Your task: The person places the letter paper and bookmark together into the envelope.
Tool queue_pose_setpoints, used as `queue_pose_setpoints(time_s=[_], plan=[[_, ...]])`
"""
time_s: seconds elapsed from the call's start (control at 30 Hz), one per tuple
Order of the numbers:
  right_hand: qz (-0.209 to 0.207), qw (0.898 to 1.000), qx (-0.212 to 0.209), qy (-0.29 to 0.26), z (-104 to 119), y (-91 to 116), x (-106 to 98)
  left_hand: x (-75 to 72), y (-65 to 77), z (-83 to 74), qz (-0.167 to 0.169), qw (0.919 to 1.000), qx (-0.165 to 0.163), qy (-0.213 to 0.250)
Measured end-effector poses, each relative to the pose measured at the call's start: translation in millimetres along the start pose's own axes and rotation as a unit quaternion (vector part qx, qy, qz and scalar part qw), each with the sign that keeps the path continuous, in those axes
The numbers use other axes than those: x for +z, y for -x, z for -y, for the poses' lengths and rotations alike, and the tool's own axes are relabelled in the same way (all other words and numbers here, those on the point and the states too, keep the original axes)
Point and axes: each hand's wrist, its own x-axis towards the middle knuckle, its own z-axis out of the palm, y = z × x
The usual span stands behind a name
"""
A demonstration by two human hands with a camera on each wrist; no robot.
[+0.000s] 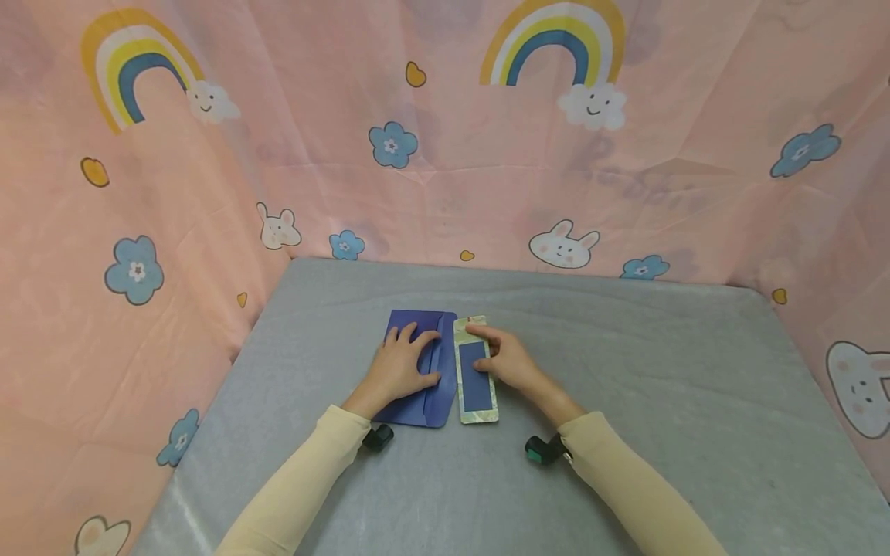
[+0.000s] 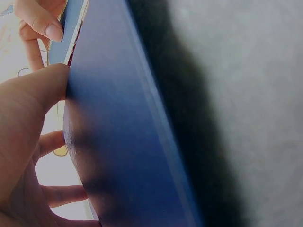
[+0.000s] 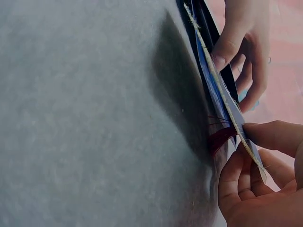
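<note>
I see the left hand (image 1: 398, 367), fingers spread, resting on the blue envelope (image 1: 446, 367) on the desk (image 1: 647, 401); just right, the right hand (image 1: 514, 363) has its grip clamped on the card (image 1: 476, 392). Aligning, I judge; next calls for steadiness.

Violet-blue, plain as you like, on the envelope (image 1: 446, 359) at left! To its right, the card (image 1: 477, 390) flashes a solid blue panel (image 1: 475, 398) inside a mottled pale-green border (image 1: 480, 417), and there's dark red on the tassel (image 3: 221, 140)! Cream sleeves (image 1: 299, 479) near, grey across the worktop (image 1: 626, 371), and far off the pink backdrop (image 1: 466, 205) blazes with orange, white, yellow and blue rainbows (image 1: 127, 77), blue flowers (image 1: 392, 147), white rabbits (image 1: 563, 249)!
</note>
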Motion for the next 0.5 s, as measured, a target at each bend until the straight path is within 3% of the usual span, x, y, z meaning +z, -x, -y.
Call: queue_pose_setpoints(time_s=[0.27, 0.5], plan=[[0.008, 1.0, 0.009, -0.001, -1.1, -3.6, 6.3, -1.4, 0.8, -0.8, 0.003, 1.0, -0.001, 0.0], [-0.007, 0.999, 0.0, 0.033, 0.6, -6.7, 11.8, -1.8, 1.0, -0.8, -0.006, 1.0, 0.001, 0.002]])
